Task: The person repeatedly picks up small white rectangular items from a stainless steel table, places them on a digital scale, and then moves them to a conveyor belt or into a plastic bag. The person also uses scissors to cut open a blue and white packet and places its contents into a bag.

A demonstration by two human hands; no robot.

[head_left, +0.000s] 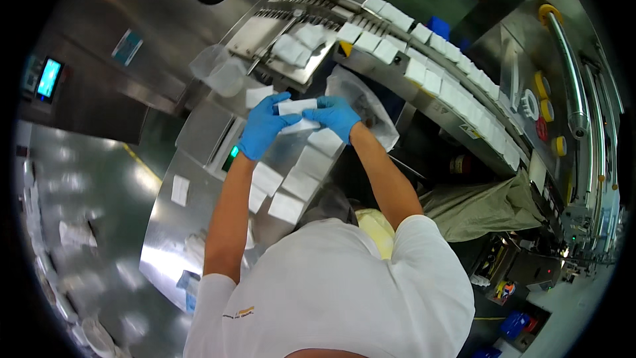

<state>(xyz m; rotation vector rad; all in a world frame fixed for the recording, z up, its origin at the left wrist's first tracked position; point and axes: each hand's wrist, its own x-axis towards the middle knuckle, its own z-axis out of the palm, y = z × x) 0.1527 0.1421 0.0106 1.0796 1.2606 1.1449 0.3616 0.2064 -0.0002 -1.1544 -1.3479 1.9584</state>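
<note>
In blue gloves, both my hands meet over the metal table. My left hand (263,127) is closed on the left end of a folded white pad (297,107), and my right hand (336,117) grips its right end. Under and beside them lie more white pads: one (258,97) beyond my left hand, one (324,141) just below my right. Nearer my body several more white pads (300,184) rest in loose rows on the metal table (199,219). Whether the pad is one piece or a stack of sheets is too small to tell.
A conveyor (424,83) with rows of white pads curves along the right. Two clear plastic tubs (225,76) stand beyond my left hand, near a metal platform (258,40) with white pads. A clear plastic bag (364,106) hangs right of my right hand.
</note>
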